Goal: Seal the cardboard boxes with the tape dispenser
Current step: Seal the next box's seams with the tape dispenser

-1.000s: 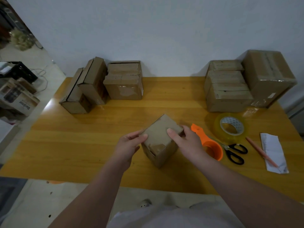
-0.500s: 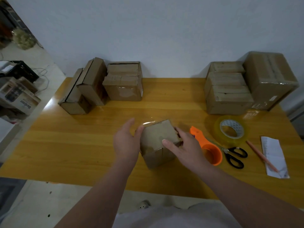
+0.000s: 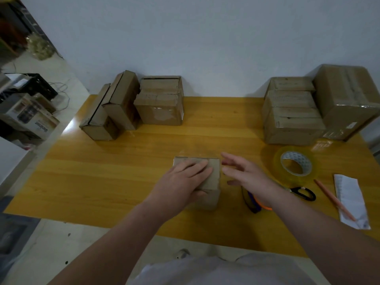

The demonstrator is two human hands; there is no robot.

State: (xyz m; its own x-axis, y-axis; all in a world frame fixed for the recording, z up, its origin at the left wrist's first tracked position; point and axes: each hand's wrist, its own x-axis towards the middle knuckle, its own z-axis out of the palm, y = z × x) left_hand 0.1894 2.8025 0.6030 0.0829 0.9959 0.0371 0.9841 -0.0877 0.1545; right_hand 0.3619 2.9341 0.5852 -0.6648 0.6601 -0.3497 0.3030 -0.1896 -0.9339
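A small cardboard box [image 3: 213, 173] stands squarely on the yellow wooden table [image 3: 123, 171] near its front middle. My left hand [image 3: 183, 179] lies flat on the box's top, fingers straight, pressing down. My right hand [image 3: 248, 177] hovers just right of the box, fingers spread and loose, holding nothing. Under my right wrist shows part of the orange tape dispenser [image 3: 259, 204]; most of it is hidden. A roll of clear tape [image 3: 294, 163] lies flat to the right.
Cardboard boxes stand at the back left [image 3: 160, 101] and in a stack at the back right [image 3: 292, 116], with a bigger one [image 3: 347, 99] beside it. Black-handled scissors [image 3: 304, 193], a pencil [image 3: 333, 198] and a paper slip [image 3: 351, 200] lie at the right.
The box was turned from a tilted, cornerwise pose to sit square on the table. My left hand moved onto its top. My right hand let go and drew off to the right.
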